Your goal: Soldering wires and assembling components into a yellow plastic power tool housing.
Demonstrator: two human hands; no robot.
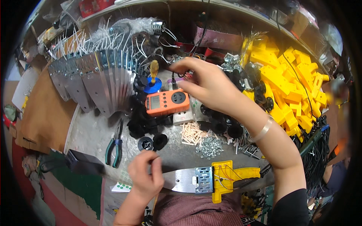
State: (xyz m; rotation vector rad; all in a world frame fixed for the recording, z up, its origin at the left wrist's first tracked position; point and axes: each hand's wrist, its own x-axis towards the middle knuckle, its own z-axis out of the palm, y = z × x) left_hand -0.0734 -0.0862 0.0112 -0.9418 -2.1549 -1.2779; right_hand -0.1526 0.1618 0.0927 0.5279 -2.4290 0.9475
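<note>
Our left hand (145, 172) curls by the metal blade (184, 180), our right hand (201, 81) above the orange meter (164, 103); we cannot tell either's grip. A careless forearm (277, 145) could snag the wires (225, 175) in the yellow handle (247, 173) at the near edge of the surface (94, 132).

At the left, brown cardboard (43, 116) is spread; green-handled pliers (118, 142) are laid near a dark box-shaped object (85, 162). At the far side, a pink box (218, 39) is placed, and a red box (94, 6) is kept farther left. Black cables (316, 162) are bundled right.
</note>
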